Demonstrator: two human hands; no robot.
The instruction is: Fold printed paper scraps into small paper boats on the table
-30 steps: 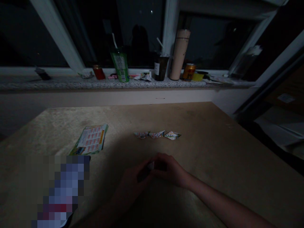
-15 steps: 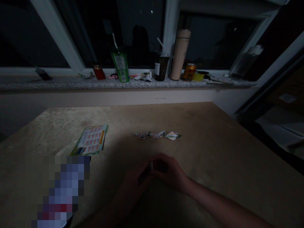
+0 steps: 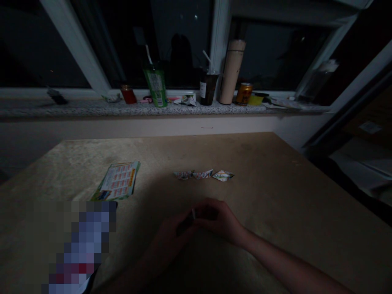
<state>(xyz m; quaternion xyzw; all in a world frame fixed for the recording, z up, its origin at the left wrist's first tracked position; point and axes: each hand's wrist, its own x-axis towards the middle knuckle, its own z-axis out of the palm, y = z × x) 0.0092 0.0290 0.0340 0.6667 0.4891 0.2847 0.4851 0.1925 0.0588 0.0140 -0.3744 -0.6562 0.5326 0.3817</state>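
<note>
Both of my hands meet low on the table [image 3: 275, 179], in shadow. My left hand [image 3: 171, 234] and my right hand [image 3: 219, 220] pinch a small folded piece of paper [image 3: 193, 213] between their fingertips; only its pale edge shows. Just beyond them three small folded paper shapes [image 3: 203, 174] lie in a row on the tabletop. A printed leaflet [image 3: 118, 185] lies flat to the left.
The stone window sill [image 3: 76, 107] behind the table carries a green cup with a straw [image 3: 156, 85], a dark cup [image 3: 207, 86], a tall beige flask [image 3: 231, 71], two cans [image 3: 244, 93] and paper scraps. The room is dim, and the table's right edge drops to the floor.
My hands have stayed in place, and my fingers have shifted slightly on the small paper. The paper's visible edge has narrowed.
</note>
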